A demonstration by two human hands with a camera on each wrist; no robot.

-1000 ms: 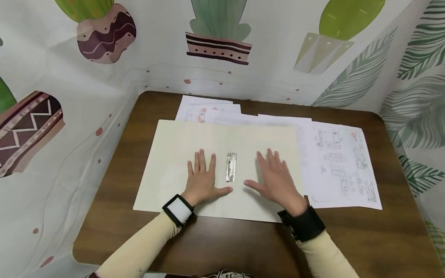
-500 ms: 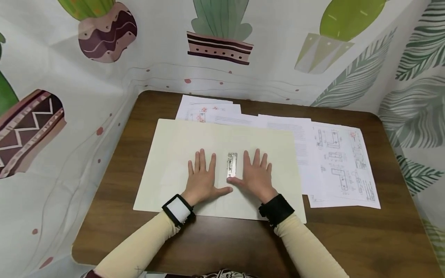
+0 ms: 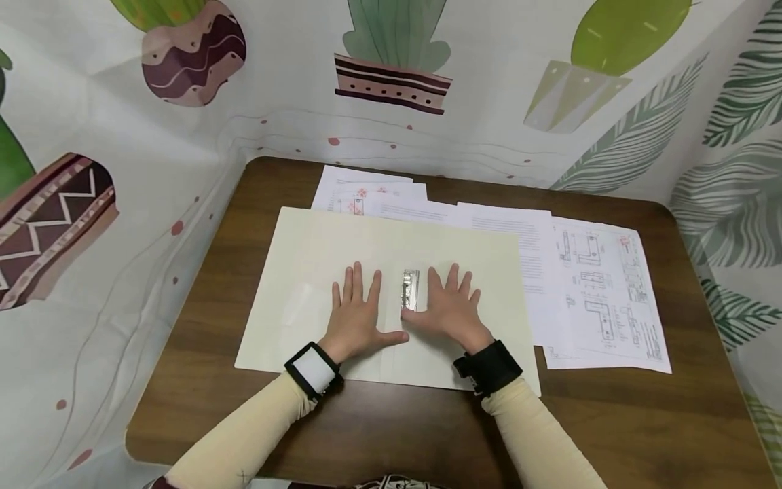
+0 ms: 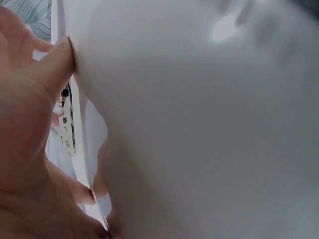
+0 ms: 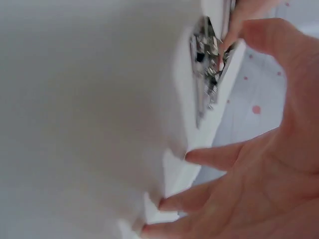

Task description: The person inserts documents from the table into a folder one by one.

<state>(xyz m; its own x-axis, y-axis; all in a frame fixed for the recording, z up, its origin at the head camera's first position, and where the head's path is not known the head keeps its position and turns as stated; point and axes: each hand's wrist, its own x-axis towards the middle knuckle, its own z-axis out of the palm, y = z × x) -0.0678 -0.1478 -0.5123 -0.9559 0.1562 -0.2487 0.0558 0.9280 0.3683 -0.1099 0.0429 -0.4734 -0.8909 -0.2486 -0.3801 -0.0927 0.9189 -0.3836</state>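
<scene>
A patterned cloth (image 3: pixel 293 68) hangs down to the far edge of a brown table (image 3: pixel 672 428), and across the table's middle a pale folder (image 3: pixel 391 244) is spread out. Papers (image 3: pixel 507 221) show from beneath its far and right sides, the rightmost carrying drawings. Two cream sleeves (image 3: pixel 250 441) come in from the near edge. The left hand (image 3: pixel 354 322) lies palm down on the folder's left half, fingers straight and holding nothing, its thumb reaching inward to just short of the clip's near end. The right hand (image 3: pixel 452 309) is on the other half, nearer the clip, fingers spread and nothing gripped; its thumb lies across that near end, though I can't tell whether it is pressing. Both arms wear black wristbands (image 3: pixel 314 370), the left one with a white square on it. Smallest is the clip (image 3: pixel 411 285) itself, shiny metal, lying lengthwise near the folder's centre between the two hands, beside the right forefinger and a little farther from the left.
</scene>
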